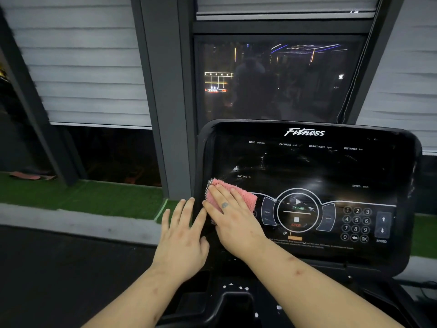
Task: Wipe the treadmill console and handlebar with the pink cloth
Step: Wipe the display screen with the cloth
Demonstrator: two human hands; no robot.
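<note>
Right hand [233, 220] lies flat, fingers straight, pressing the folded pink knitted cloth [246, 197] onto the glossy black treadmill console [307, 162]; no curl around it. The cloth is under the fingers, and its top and right edges stick out past the fingertips. It is on the console's lower left, below the INCLINE label and just left of the round play/stop dial. Left hand [183, 235] is flat with spread fingers and holds nothing at the console's left rim; contact unclear. Judgement: wipe looks early. Only 1 side is covered, smears show mid-panel, and the right keypad looks untouched. Handlebar not clearly visible, likely not yet done.
</note>
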